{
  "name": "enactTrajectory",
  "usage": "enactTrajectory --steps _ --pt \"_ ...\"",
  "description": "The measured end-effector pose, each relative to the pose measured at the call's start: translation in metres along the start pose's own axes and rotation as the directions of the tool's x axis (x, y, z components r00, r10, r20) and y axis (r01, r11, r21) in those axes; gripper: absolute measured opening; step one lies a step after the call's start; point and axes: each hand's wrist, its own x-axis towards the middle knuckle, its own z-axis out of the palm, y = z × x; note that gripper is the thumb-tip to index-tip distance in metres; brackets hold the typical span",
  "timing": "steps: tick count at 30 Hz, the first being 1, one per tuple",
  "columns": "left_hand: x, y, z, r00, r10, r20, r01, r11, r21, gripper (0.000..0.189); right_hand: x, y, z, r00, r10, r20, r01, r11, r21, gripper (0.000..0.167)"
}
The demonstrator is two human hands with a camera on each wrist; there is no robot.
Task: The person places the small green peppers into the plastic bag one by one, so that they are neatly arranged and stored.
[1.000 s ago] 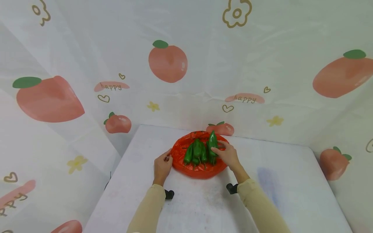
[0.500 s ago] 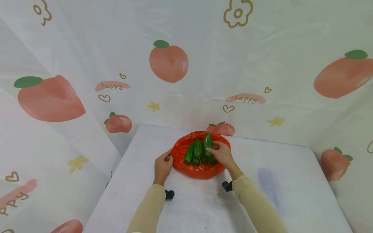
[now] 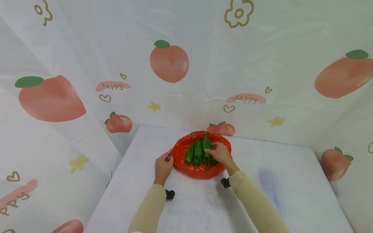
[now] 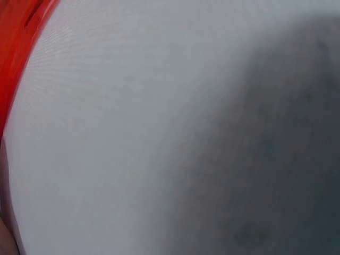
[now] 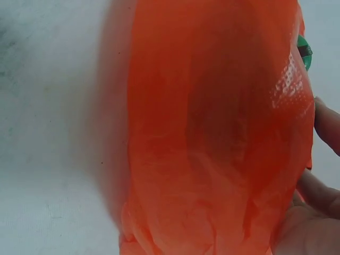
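A red plastic bag (image 3: 197,174), its sides folded down into a round bowl shape, stands on the table with several green peppers (image 3: 189,154) inside. The person's left hand (image 3: 163,166) pinches the bag's left rim. Over the right part of the bag, the right hand (image 3: 221,153) grips a green pepper (image 3: 206,141) between thumb and fingers, its pointed tip upward, close against the other peppers. In the right wrist view the bag's outer wall (image 5: 212,175) fills the middle, with the right hand's fingers (image 5: 325,125) at the right edge. The left wrist view catches only a strip of the bag (image 4: 18,48).
The white table (image 3: 192,207) ends at a white backdrop (image 3: 198,106) printed with peaches and flowers. A bluish smudge (image 3: 269,186) marks the table on the right. Dark wrist-worn devices (image 3: 170,194) show beside both sleeves.
The right hand has moved left and slightly down with the pepper, bringing it from the bag's right side to the group of peppers. The left hand has stayed at the rim.
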Motion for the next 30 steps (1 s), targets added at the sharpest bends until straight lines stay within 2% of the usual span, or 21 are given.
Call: enactTrajectory --steps 12,30 --pt "0.0008 0.0004 -0.0003 1.000 -0.020 0.017 0.021 0.999 -0.029 0.037 0.0067 -0.0006 0.0049 1.000 -0.006 -0.022 0.006 1.000 -0.012 0.062" --pt "-0.0009 0.0042 -0.0017 1.000 -0.006 0.015 0.006 1.000 -0.030 0.037 0.0001 0.0033 -0.0001 0.999 -0.004 -0.042 0.004 1.000 -0.003 0.055"
